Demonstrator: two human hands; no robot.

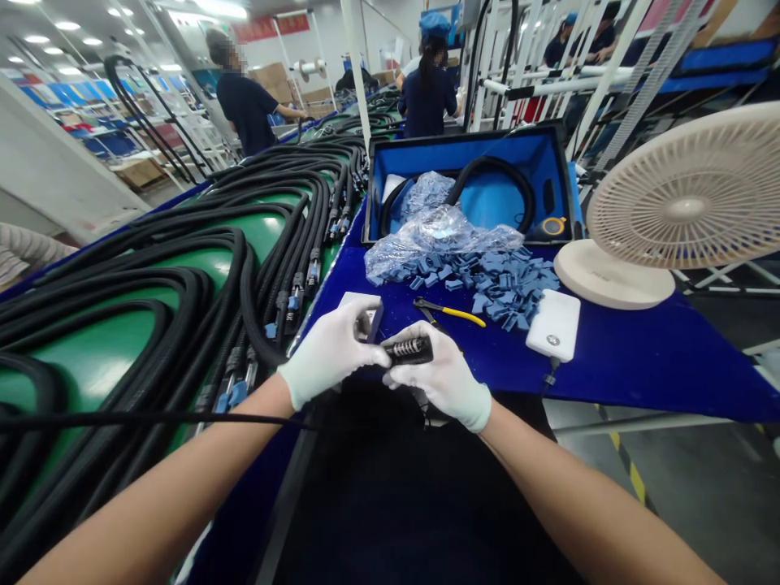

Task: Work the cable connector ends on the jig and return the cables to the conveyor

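Observation:
Both white-gloved hands meet above the blue-covered bench. My left hand (pixel 332 351) and my right hand (pixel 439 375) grip a black cable connector (pixel 409 351) with a ribbed, spring-like section. A thin black cable (pixel 152 420) runs from the lower left toward my hands, and its joint with the connector is hidden. Just beyond my left hand sits a small white box (pixel 359 309), partly covered by the glove. Yellow-handled wire cutters (pixel 448 311) lie beyond my right hand, close to a heap of blue foam pieces (pixel 500 284).
Many black corrugated cable assemblies (pixel 183 244) lie on the green bench at left. Ahead stand an open blue case (pixel 469 187) holding a coiled black hose and a clear plastic bag (pixel 439 231). A white power bank (pixel 553 325) and desk fan (pixel 682 195) stand right; co-workers stand beyond.

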